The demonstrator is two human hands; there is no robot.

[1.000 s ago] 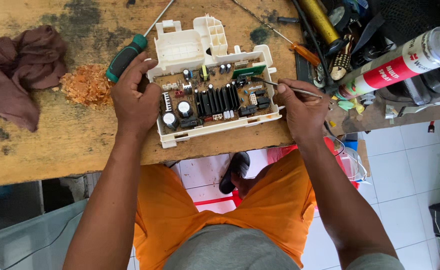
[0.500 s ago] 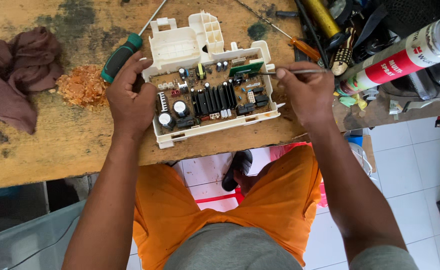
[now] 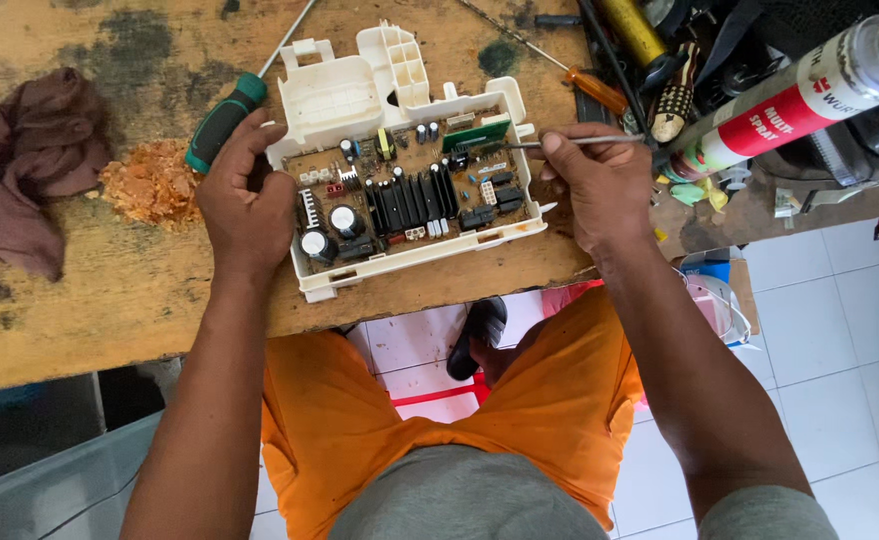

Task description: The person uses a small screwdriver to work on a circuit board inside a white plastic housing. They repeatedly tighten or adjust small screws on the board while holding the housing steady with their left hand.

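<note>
A white plastic housing (image 3: 415,252) with a brown circuit board (image 3: 400,195) full of capacitors and black heat sinks lies on the wooden bench. My left hand (image 3: 245,205) presses on the housing's left end and steadies it. My right hand (image 3: 600,185) rests at the right end and grips a thin metal tool (image 3: 570,142). The tool's tip points left onto the board near a small green board (image 3: 478,133).
A green-handled screwdriver (image 3: 225,120) lies above my left hand. A brown rag (image 3: 20,170) and orange rust-like crumbs (image 3: 150,180) sit on the left. A spray can (image 3: 790,100), an orange-handled screwdriver (image 3: 595,88) and cluttered tools crowd the right. The bench edge (image 3: 110,355) runs near my lap.
My right hand has raised the thin tool from the board's middle right to its upper right, near the green board. The left hand stays on the housing.
</note>
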